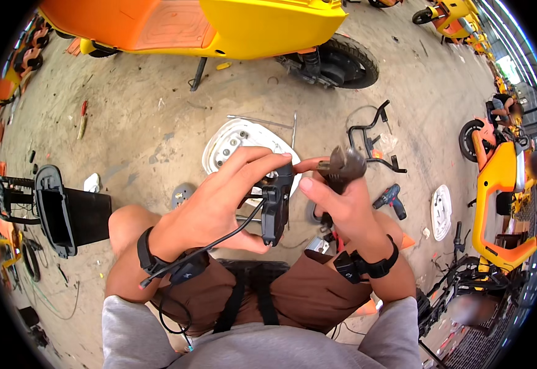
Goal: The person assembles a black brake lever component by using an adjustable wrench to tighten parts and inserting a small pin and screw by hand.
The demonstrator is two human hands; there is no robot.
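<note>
My left hand is closed around a black plastic part in front of my lap, its fingers over the top and the thumb below. A black cable runs from this part back toward my left wrist. My right hand grips a dark metal tool that looks like an adjustable wrench, its jaw pointing away from me. The right index finger reaches toward the upper end of the black part. Below both hands, a white plastic tray with several round metal pieces lies on the floor, partly covered by my left hand.
A yellow and orange scooter stands ahead on its kickstand. To the right lie a bent black handlebar, a cordless drill and a white panel. At left are a black bin and a red-handled tool.
</note>
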